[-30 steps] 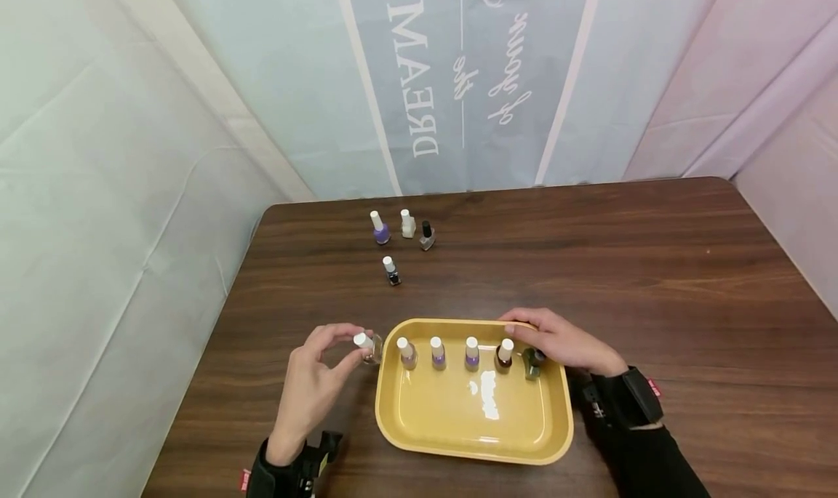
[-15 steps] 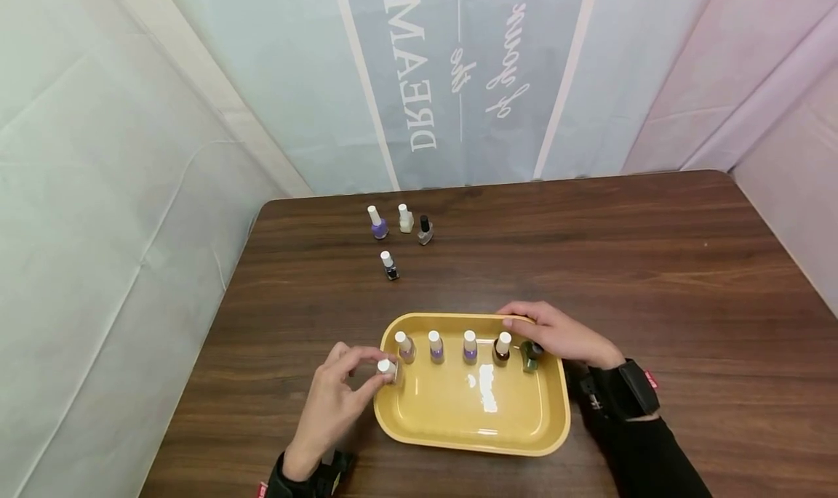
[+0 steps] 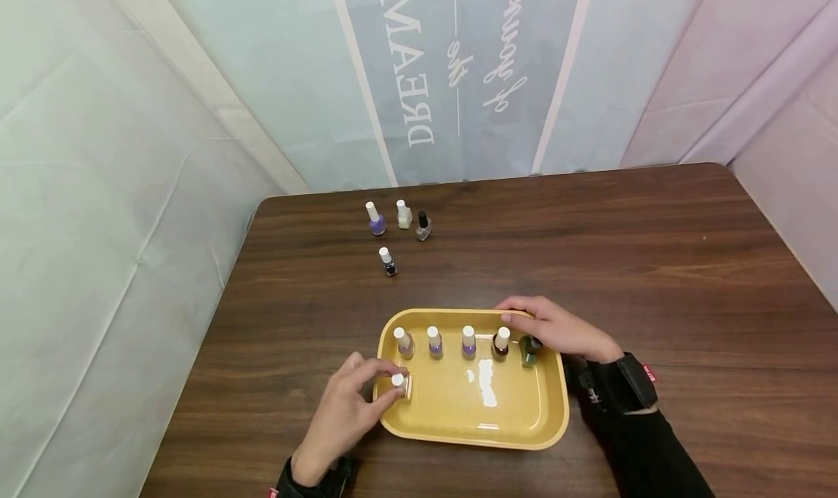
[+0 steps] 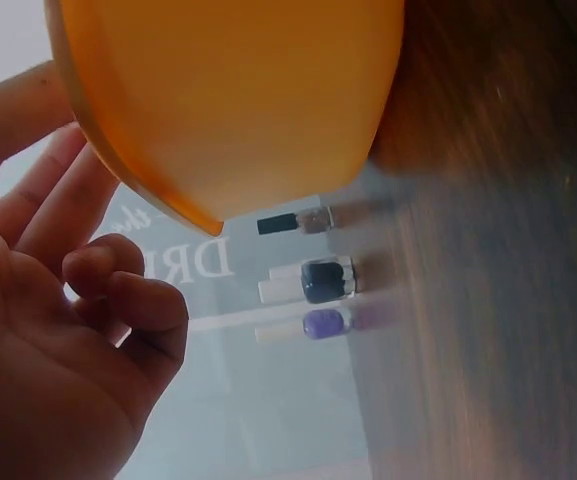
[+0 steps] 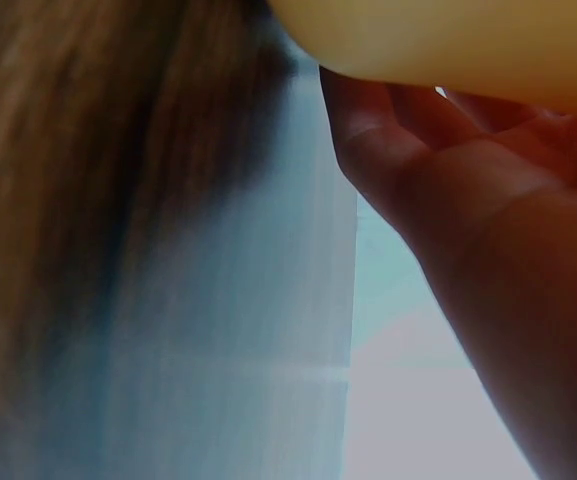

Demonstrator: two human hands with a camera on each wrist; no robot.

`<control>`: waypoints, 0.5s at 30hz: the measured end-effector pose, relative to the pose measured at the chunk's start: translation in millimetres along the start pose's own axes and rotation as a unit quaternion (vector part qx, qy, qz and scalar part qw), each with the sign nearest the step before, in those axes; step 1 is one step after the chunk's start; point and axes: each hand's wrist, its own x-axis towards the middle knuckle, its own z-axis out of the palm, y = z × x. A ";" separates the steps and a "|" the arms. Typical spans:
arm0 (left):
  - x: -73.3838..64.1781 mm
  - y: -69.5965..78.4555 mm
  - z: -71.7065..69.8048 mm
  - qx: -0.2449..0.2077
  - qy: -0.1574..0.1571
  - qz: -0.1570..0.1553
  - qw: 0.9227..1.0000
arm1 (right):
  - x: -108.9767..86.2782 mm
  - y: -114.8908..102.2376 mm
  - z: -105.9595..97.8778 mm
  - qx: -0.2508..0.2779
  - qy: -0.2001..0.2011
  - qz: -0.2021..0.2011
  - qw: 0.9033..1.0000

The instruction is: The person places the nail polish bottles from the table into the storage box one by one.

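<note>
My left hand [image 3: 348, 409] pinches a white-capped nail polish bottle [image 3: 398, 380] between thumb and fingertips, over the left side of a yellow tray [image 3: 448, 407]. The fingers partly hide this bottle, and the tray wall hides it in the left wrist view. My right hand [image 3: 558, 331] grips the tray's far right corner, thumb over the rim and fingers outside. Along the tray's far side stand several nail polish bottles in a row: a pale one [image 3: 404, 344], two purple ones, a dark one [image 3: 500, 344], and a green one [image 3: 529, 352] beside my right thumb.
Farther back on the wooden table [image 3: 622, 265] stand more nail polish bottles: a purple one [image 3: 377, 225], a white one [image 3: 404, 216], a black-capped one [image 3: 423, 227] and a dark one with a white cap [image 3: 389, 264]. A printed curtain [image 3: 471, 83] hangs behind the table.
My left hand has carried the pinched bottle from outside the tray's left edge to inside it, below the row's left end. The right hand has kept its grip on the corner.
</note>
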 end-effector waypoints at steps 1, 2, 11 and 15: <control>0.1 -0.1 0.5 0.004 -0.003 0.002 1.000 | 0.1 0.3 -0.2 -0.001 0.000 0.000 1.000; 0.3 -0.1 1.0 0.009 -0.006 0.005 1.000 | 0.2 0.5 -0.3 -0.001 0.000 0.001 1.000; -0.7 -1.8 5.0 0.055 -0.015 0.016 0.998 | 0.7 2.3 0.7 0.001 0.000 0.005 1.000; -1.2 -3.5 6.0 0.055 -0.014 0.015 0.998 | 0.9 2.4 0.6 0.002 0.000 0.002 1.000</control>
